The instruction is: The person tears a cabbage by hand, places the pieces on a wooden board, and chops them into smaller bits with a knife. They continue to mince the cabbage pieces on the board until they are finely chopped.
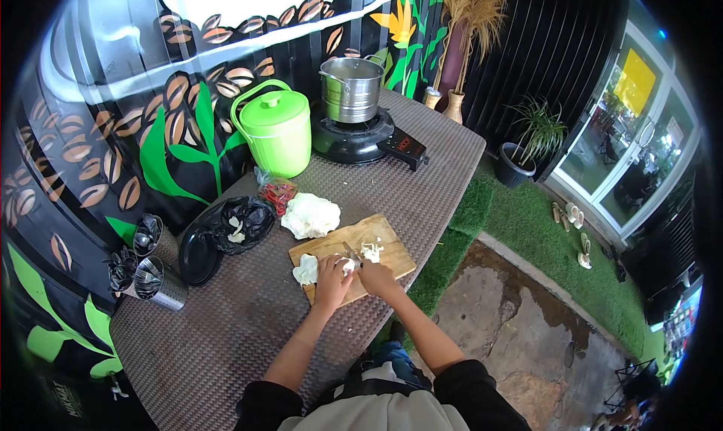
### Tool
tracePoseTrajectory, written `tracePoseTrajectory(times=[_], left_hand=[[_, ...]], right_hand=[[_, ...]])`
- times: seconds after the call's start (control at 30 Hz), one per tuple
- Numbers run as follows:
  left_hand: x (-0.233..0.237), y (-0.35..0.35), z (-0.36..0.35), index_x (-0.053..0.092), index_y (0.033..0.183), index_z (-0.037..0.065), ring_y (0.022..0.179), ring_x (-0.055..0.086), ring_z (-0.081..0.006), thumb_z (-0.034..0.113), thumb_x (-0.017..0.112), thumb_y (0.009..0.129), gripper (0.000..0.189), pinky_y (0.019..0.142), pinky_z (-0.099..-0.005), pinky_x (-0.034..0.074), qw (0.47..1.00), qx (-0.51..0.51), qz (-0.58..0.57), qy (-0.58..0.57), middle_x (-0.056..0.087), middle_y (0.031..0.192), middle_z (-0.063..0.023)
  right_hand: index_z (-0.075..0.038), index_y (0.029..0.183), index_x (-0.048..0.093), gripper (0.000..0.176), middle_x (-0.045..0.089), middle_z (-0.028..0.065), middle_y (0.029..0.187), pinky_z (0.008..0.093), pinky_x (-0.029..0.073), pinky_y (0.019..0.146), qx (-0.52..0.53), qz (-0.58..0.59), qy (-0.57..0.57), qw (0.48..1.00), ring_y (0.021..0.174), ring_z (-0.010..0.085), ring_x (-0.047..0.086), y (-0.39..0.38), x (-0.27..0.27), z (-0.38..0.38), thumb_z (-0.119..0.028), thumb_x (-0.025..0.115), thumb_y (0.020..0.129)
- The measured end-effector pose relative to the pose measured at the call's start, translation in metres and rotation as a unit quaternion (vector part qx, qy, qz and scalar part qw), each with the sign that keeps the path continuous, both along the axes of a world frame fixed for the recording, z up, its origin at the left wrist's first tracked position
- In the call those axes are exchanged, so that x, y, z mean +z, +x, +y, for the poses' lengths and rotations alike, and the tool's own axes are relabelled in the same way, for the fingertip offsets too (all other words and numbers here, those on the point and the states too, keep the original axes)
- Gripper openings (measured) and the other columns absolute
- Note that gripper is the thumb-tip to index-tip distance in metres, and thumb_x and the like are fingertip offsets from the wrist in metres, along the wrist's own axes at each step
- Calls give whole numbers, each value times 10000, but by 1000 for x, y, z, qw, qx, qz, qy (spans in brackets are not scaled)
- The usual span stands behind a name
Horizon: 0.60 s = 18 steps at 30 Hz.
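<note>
Cabbage piece (347, 264) pinned under left hand (331, 271) fingers, right hand (376, 277) fingers gripping knife (352, 252)

Two hands are mine: left hand (331, 275) and right hand (378, 277). I count one rectangular wooden cutting board (393, 261), one steel knife (351, 251), one large pale cabbage chunk (310, 215), one lidded lime-green plastic bucket (279, 133), one shiny steel pot (352, 92), one black induction cooker (369, 141), three perforated metal cutlery holders (160, 282), two round black plates (197, 259), one clear bag of red chillies (277, 194) and two tan ceramic vases (453, 107).
</note>
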State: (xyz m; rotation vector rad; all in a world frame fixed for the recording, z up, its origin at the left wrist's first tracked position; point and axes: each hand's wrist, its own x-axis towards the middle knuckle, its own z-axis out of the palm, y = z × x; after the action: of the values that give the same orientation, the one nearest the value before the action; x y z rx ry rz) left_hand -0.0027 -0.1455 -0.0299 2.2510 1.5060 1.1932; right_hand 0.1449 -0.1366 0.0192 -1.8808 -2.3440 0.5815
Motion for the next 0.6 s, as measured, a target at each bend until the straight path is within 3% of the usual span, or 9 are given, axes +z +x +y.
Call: tracePoseTrajectory(times=[0.1,0.3,0.4,0.5,0.6], left_hand=[[3,-1,0,586,1011,26,1092,447,-325,129,620,798,239,1010,-465,317,1000,-8,3,6,531,1065,-136],[3,-3,-1,597,981,27,1081,473,-331,108,649,788,216,940,-407,388,997,-22,-69,-22,544,1059,-146],[4,-3,0,601,985,23,1095,469,-333,122,652,793,221,940,-408,388,998,-13,-59,-16,543,1074,-149],[9,-3,-3,585,1027,7,1121,448,-333,137,620,819,247,957,-409,378,998,-19,-48,-28,527,1109,-151],[-2,-3,0,581,1037,11,1113,454,-337,140,620,820,256,954,-414,382,999,-19,-24,-10,523,1120,-156]], right_hand=[[44,958,566,372,632,265,880,481,487,740,29,57,-30,998,825,415,626,2,11,-1,-305,456,895],[22,976,543,302,644,239,830,453,519,682,-23,-12,19,999,788,378,651,-23,-16,-32,-259,463,901],[15,1003,489,284,651,210,784,432,532,644,-115,-5,31,993,749,356,662,-31,-22,-36,-250,468,903],[23,985,508,247,638,221,837,417,541,632,-84,-24,33,996,726,318,673,-24,-21,-29,-203,457,901],[-16,939,581,171,628,146,873,396,541,612,-6,-62,83,995,735,296,674,-12,-11,-9,-154,538,847]])
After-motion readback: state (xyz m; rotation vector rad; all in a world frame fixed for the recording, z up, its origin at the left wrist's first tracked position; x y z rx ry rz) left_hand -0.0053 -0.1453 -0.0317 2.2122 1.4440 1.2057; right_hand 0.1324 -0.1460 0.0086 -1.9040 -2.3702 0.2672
